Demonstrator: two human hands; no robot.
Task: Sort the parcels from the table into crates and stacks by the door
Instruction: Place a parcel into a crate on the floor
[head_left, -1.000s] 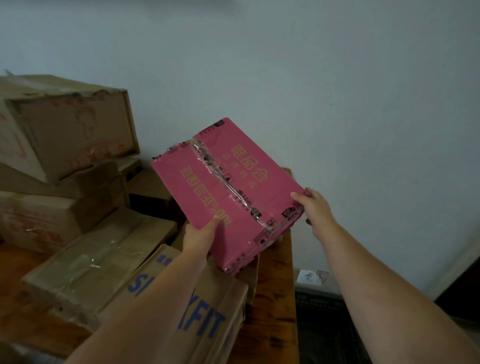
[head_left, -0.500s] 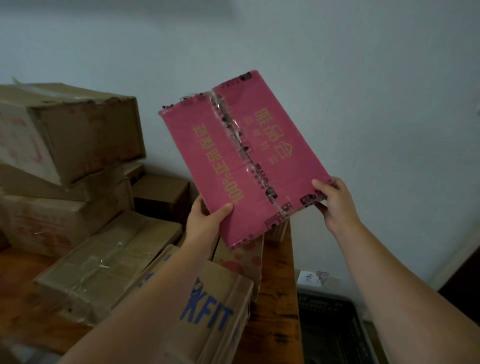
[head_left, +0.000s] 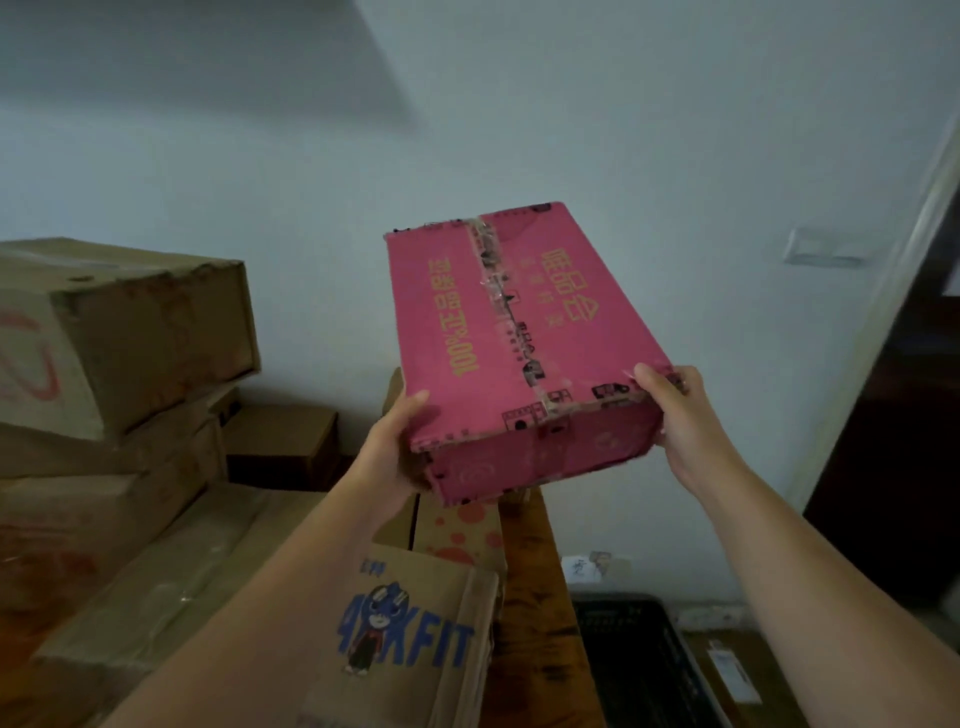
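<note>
Black crate (head_left: 639, 665) at 5 o'clock, contents too dark to tell. Pink parcel (head_left: 498, 322): long axis 6 to 12 o'clock; left hand (head_left: 395, 452) and right hand (head_left: 680, 421) clasp its near end.

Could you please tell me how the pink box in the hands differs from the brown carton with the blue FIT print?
The pink box carries gold lettering; the brown FIT carton has blue letters and a cartoon figure. The pink box is held aloft, tilted, between the left hand and right hand; the brown FIT carton lies below among other cartons. Both are cardboard.
</note>
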